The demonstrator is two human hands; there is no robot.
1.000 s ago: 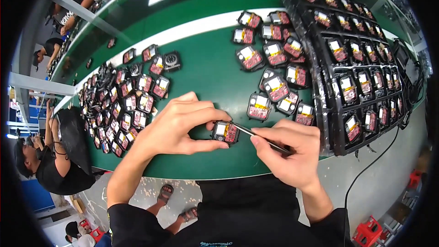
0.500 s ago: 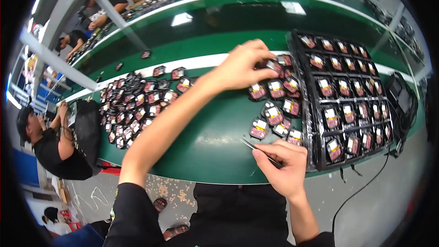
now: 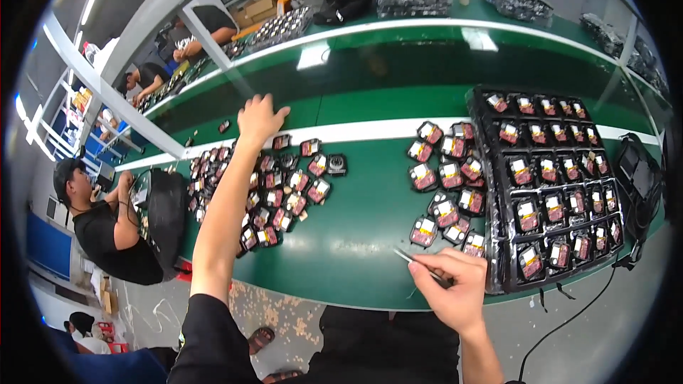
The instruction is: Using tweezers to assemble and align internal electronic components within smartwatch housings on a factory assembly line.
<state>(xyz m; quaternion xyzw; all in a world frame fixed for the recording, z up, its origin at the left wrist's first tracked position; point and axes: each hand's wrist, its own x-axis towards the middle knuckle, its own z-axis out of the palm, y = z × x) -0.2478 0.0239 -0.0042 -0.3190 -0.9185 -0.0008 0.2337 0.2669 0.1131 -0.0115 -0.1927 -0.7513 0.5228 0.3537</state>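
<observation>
My left hand point(image 3: 260, 122) reaches out with its fingers apart and nothing visible in them, above the white strip at the far edge of the table. Just nearer lies a large loose pile of small black square modules point(image 3: 270, 181) with pink, white and yellow labels; my forearm hides part of it. One black module point(image 3: 336, 164) with a round, fan-like face sits at the pile's right edge. Closed around slim metal tweezers point(image 3: 403, 254), my right hand point(image 3: 455, 288) hovers near the table's front edge. Beyond it is a smaller group of labelled modules point(image 3: 449, 175).
A black compartment tray point(image 3: 506, 195) filled with labelled modules stands at the right, beside a black device with a cable point(image 3: 632, 163). A green belt point(image 3: 384, 103) runs behind the table point(image 3: 356, 220). A co-worker point(image 3: 110, 231) sits at the left; others are farther back.
My left hand has left the module it was gripping in the right group and swung left, past the big pile. The right hand keeps the tweezers. The whole view has shifted slightly.
</observation>
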